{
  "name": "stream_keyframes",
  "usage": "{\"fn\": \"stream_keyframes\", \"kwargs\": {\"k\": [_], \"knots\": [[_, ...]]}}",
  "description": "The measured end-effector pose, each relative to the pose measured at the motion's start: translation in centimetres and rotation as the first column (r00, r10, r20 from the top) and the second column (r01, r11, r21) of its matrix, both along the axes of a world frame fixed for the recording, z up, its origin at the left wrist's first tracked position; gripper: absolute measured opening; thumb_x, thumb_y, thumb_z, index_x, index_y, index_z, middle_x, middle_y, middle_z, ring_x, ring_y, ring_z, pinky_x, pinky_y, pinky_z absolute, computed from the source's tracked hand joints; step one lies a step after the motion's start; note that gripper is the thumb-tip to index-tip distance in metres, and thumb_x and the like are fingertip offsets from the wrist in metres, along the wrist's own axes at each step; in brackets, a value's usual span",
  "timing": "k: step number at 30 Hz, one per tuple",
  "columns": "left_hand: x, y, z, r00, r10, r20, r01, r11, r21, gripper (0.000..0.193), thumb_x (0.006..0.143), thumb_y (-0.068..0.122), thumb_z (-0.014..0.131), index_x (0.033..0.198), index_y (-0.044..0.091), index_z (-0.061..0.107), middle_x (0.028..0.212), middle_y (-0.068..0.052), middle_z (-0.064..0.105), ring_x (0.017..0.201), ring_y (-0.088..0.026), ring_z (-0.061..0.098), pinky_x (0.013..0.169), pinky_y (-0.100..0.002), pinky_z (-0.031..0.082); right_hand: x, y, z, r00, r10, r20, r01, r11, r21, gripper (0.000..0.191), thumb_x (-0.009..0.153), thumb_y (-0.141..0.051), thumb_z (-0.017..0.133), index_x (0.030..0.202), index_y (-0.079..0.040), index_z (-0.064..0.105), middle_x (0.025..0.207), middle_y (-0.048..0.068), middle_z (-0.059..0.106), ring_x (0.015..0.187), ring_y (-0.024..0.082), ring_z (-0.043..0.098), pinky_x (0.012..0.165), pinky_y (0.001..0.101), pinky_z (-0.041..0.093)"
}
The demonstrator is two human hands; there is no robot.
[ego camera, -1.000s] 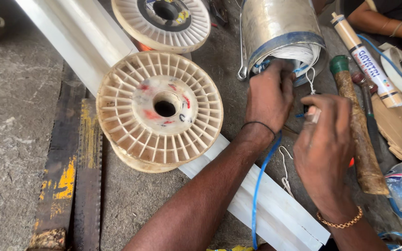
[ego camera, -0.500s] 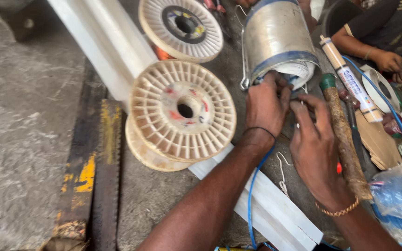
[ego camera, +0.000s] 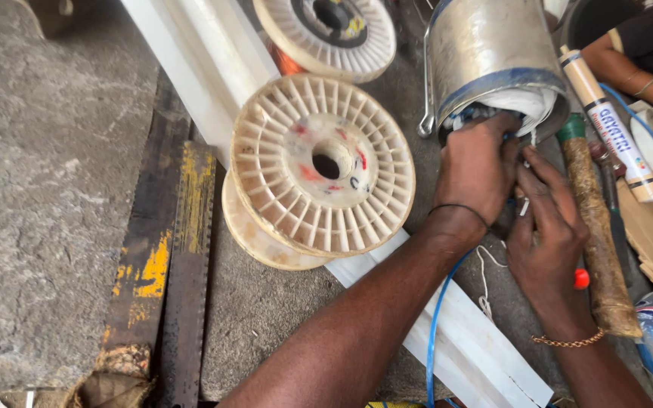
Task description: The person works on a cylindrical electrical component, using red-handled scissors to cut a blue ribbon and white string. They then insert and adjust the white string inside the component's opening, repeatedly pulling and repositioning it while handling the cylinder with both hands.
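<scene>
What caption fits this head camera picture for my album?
Left hand and right hand work at the open end of a metal cylinder beside a white spool.

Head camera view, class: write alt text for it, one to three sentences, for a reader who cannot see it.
Two bare hands, the left hand and the right hand, work at the open end of a metal cylinder lying on a concrete floor. To their left a cream plastic spool lies on a long white strip; a rusty bar lies to the right.
</scene>
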State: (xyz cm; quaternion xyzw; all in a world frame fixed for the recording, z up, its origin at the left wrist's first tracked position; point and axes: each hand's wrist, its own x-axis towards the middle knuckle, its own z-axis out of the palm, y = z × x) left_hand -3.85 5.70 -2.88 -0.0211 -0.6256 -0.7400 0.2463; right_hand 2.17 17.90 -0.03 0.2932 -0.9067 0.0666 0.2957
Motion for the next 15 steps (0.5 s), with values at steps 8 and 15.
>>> {"fn": "stream_keyframes", "kwargs": {"k": [8,15], "knots": [[-1.0,1.2,-0.4,0.999,0.037,0.017,-0.036,0.997,-0.064,0.021,0.098,0.014,0.061,0.115,0.007,0.069,0.112,-0.021,0.073,0.102,-0.042,0.072,0.089,-0.049,0.059,0.3,-0.6,-0.1,0.999,0.025,-0.039,-0.024,0.999,0.022,0.032,0.099,0.017,0.058,0.129,0.007,0.066,0.14,0.024,0.062,0.131,0.04,0.063,0.11,0.0455,0.052],[-1.2,1.3,-0.7,0.999,0.031,0.041,-0.028,0.997,-0.077,0.021,0.1,0.018,0.06,0.115,0.007,0.07,0.109,-0.018,0.075,0.102,-0.039,0.073,0.088,-0.048,0.06,0.7,-2.1,0.4,0.999,0.027,-0.043,-0.026,0.999,0.036,0.031,0.099,0.017,0.058,0.127,0.008,0.066,0.137,0.026,0.062,0.129,0.041,0.063,0.107,0.046,0.053]]}}
